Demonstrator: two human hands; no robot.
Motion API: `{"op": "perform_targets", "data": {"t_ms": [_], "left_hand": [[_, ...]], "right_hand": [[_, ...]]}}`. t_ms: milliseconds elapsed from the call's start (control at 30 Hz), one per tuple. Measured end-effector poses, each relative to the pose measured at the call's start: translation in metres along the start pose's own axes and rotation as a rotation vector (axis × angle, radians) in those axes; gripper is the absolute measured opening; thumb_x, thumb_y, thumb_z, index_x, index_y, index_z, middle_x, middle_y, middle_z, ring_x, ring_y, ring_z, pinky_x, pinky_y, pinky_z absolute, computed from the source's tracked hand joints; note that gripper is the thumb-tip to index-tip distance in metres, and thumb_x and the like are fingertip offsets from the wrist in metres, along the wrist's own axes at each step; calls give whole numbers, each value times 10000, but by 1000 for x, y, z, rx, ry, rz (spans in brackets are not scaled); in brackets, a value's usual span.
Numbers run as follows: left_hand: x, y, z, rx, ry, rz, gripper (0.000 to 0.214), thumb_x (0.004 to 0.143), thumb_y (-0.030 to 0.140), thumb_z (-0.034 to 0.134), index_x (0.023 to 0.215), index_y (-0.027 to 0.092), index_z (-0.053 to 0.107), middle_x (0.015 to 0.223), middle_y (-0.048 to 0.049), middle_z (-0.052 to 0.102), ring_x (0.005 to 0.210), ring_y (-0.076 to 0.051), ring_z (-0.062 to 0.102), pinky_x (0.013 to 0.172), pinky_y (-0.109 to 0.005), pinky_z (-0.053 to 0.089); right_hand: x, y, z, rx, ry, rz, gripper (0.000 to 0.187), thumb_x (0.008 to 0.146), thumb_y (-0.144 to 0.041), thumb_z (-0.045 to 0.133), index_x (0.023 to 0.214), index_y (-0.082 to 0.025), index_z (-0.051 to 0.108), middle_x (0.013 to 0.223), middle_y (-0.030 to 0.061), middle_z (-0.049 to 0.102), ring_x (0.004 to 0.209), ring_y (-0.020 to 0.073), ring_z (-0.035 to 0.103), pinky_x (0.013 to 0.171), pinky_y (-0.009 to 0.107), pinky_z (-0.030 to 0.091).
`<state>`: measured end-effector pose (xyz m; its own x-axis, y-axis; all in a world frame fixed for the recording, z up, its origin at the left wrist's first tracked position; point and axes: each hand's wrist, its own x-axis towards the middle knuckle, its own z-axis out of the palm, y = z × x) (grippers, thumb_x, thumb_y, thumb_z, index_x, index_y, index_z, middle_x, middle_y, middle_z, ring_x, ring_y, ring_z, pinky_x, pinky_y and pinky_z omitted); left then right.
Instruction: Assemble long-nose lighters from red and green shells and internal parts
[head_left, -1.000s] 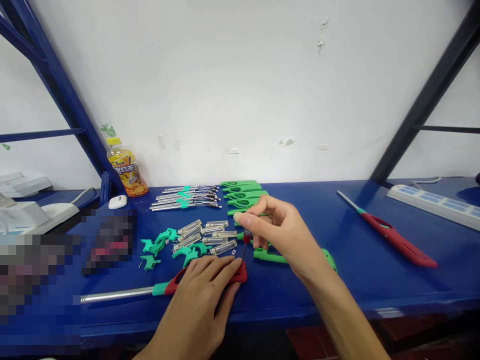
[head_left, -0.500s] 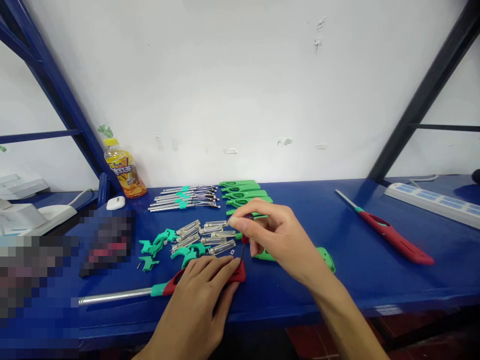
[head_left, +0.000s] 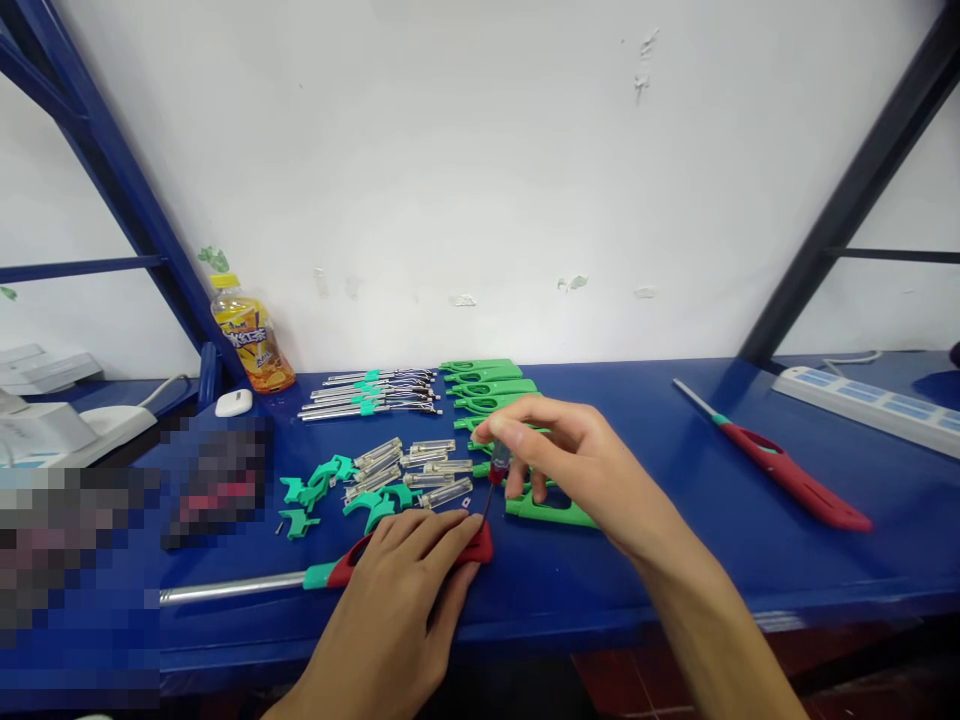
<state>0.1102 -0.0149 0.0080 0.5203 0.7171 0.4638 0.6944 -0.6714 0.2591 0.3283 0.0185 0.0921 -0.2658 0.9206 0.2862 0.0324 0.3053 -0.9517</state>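
Observation:
My left hand [head_left: 409, 590] lies flat on a red lighter [head_left: 341, 572] with a long metal tube, pressing its handle down near the front edge of the blue table [head_left: 675, 560]. My right hand [head_left: 577, 465] pinches a small screwdriver [head_left: 496, 472] with a clear and red handle. The tool stands upright with its tip on the right end of the red lighter. A green lighter shell [head_left: 551, 512] lies just under my right hand.
Behind are a row of green shells [head_left: 487, 385], metal tubes with wires [head_left: 371, 395], clear gas tanks [head_left: 416, 470] and teal triggers [head_left: 322, 485]. A drink bottle [head_left: 251, 335] stands back left. Another red lighter [head_left: 780, 465] and a power strip [head_left: 870, 405] lie right.
My right fingers have shifted slightly on the screwdriver's handle, as if turning it. My left hand and the red lighter have stayed in place.

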Motion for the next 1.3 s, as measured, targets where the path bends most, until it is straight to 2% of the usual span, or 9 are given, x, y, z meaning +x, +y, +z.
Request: {"op": "perform_targets", "data": {"t_ms": [100, 267, 400, 500, 667, 867, 967, 1167, 1300], "left_hand": [[0, 0, 1, -2, -7, 2, 377, 1061, 178, 564, 1422, 260, 631, 1329, -73, 749, 1195, -323, 676, 1014, -558, 580], [0, -1, 1, -12, -14, -3, 386, 1061, 179, 568, 1428, 279, 629, 1331, -69, 748, 1207, -318, 668, 1017, -537, 575], [2, 0, -1, -36, -24, 2, 356, 1054, 160, 570, 1379, 277, 656, 1341, -65, 741, 1196, -307, 668, 995, -499, 580], [2, 2, -2, -58, 0, -3, 313, 1049, 153, 580, 1311, 298, 672, 1299, -44, 751, 1171, -297, 673, 975, -485, 576], [1, 2, -1, -55, 8, 0, 327, 1055, 157, 578, 1340, 304, 645, 1266, -40, 753, 1135, -291, 676, 954, -485, 570], [1, -1, 0, -24, 7, 7, 375, 1052, 161, 580, 1407, 275, 624, 1335, -61, 741, 1208, -314, 664, 1015, -525, 561], [2, -1, 0, -22, -13, 8, 365, 1052, 155, 575, 1397, 251, 646, 1334, -75, 743, 1201, -315, 666, 1012, -523, 568], [1, 0, 0, -28, 5, 11, 377, 1051, 160, 580, 1410, 254, 647, 1328, -69, 748, 1192, -314, 668, 1002, -516, 573], [0, -1, 0, -45, 6, 6, 368, 1050, 163, 588, 1395, 280, 643, 1323, -51, 750, 1192, -306, 668, 1000, -508, 572]], "right_hand": [[-2, -2, 3, 21, 30, 43, 286, 919, -496, 805, 903, -226, 712, 791, -6, 720, 577, 97, 652, 446, 187, 410], [-4, -4, 10, 180, -61, 24, 329, 983, -460, 733, 874, -238, 516, 929, -6, 786, 412, 50, 600, 391, 180, 420], [-3, -3, 9, 215, -163, 9, 251, 1004, -470, 716, 995, -237, 624, 973, 15, 806, 498, 83, 699, 418, 171, 455], [-3, -1, 5, 226, -231, 3, 333, 1077, -513, 592, 1078, -221, 753, 1098, 56, 793, 615, 85, 746, 493, 169, 514], [-4, -2, 0, 267, -277, 36, 323, 1111, -460, 548, 1152, -234, 775, 1178, 66, 771, 784, 115, 788, 575, 170, 556], [-3, -3, 5, 113, -148, 18, 161, 945, -368, 813, 936, -217, 755, 958, 5, 763, 607, 72, 717, 513, 158, 471], [-4, -4, 9, 125, -79, 34, 268, 875, -324, 876, 874, -223, 628, 1032, -19, 766, 518, 48, 674, 444, 149, 435], [-4, -4, 8, 183, -137, 64, 333, 952, -401, 793, 910, -250, 499, 826, -64, 724, 472, 53, 638, 415, 132, 418], [-6, -5, 2, 161, -229, 31, 269, 1060, -498, 625, 1027, -233, 653, 916, -20, 693, 610, 73, 700, 473, 140, 489]]}}
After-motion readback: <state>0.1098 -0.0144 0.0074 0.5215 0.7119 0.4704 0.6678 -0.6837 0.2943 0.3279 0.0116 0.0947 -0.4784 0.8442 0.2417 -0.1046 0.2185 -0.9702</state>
